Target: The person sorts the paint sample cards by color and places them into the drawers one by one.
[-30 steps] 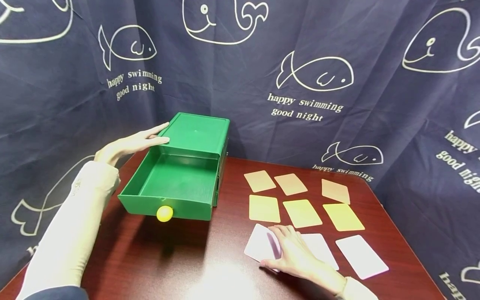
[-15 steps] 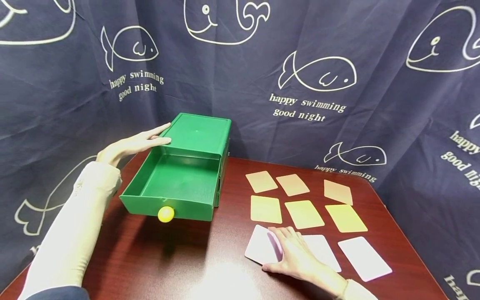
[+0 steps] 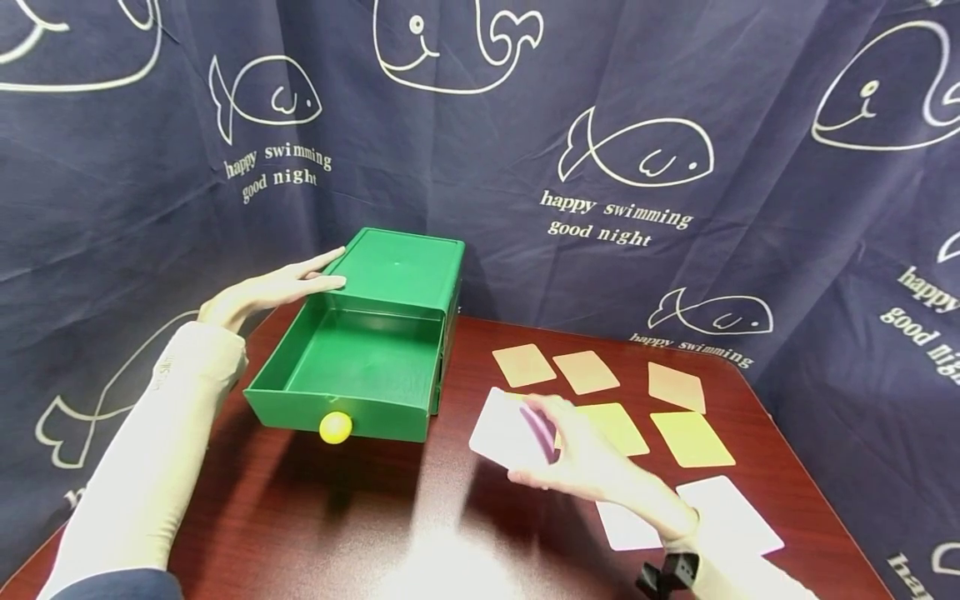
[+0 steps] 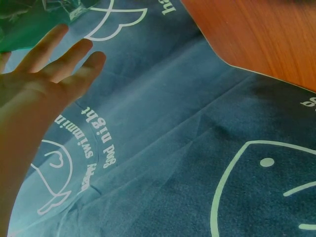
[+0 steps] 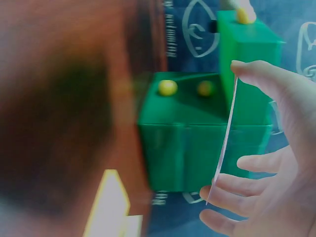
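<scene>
My right hand (image 3: 592,454) holds a white card (image 3: 501,429) above the table, thumb on one edge and fingers on the opposite one. In the right wrist view this card (image 5: 226,143) appears edge-on and slightly bowed. My left hand (image 3: 273,287) touches the upper left edge of a green drawer box (image 3: 397,268); its fingers (image 4: 69,61) are extended and spread in the left wrist view. The upper drawer (image 3: 330,410), with a yellow round knob (image 3: 335,427), is pulled out and has nothing in it. Behind the held card, a yellow card is mostly hidden.
On the brown table (image 3: 360,533), peach cards (image 3: 523,365) lie in a back row. In front of them are yellow cards (image 3: 692,438), then white cards (image 3: 738,515) partly covered by my right arm. A dark blue printed curtain (image 3: 487,167) stands behind the box and table.
My right hand has lifted the white card off the table and moved it away from me, over the yellow row. My left hand has stayed on the drawer box.
</scene>
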A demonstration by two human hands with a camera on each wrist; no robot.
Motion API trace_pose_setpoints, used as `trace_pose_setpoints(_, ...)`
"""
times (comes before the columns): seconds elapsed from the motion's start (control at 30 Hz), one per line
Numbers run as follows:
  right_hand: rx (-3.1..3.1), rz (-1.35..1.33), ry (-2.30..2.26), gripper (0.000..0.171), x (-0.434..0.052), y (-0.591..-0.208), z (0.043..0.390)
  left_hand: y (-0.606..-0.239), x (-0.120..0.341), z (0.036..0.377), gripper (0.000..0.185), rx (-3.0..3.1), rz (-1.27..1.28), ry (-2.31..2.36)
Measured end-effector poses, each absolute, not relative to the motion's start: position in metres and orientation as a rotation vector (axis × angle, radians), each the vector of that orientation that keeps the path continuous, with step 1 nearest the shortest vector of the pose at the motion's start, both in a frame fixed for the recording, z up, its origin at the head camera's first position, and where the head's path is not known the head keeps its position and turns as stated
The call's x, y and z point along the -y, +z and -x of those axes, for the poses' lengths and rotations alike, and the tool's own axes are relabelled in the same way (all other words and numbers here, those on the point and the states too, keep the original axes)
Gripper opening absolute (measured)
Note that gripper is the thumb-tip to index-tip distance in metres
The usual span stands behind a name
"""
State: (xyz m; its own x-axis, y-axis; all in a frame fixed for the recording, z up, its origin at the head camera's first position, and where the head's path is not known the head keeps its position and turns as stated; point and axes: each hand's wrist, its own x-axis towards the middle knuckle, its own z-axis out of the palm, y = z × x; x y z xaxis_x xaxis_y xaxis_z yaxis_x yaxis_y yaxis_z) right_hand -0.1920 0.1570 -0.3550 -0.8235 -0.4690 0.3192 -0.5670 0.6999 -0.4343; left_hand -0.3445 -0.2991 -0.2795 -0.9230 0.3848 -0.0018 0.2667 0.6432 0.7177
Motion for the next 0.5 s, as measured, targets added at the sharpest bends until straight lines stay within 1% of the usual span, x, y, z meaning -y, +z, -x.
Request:
trace_pose_setpoints(0.13,2.669,-0.887,0.816,0.081,-0.148,-0.324,0.199,-0.279,0.299,0.345,0.072,-2.686,-0.557,1.161)
trace_pose_setpoints(0.3,2.662,-0.962,0.994,0.081,-0.133,-0.290,0.204,-0.278,0.299,0.344,0.071,-2.710,-0.587,1.130)
trace_pose_setpoints(0.4,2.663,-0.988,1.065,0.081,-0.121,-0.276,0.208,-0.275,0.299,0.342,0.071,-2.720,-0.588,1.100)
trace_pose_setpoints(0.5,2.640,-1.036,1.038,0.079,-0.105,-0.267,0.214,-0.273,0.299,0.341,0.071,-2.722,-0.577,1.078)
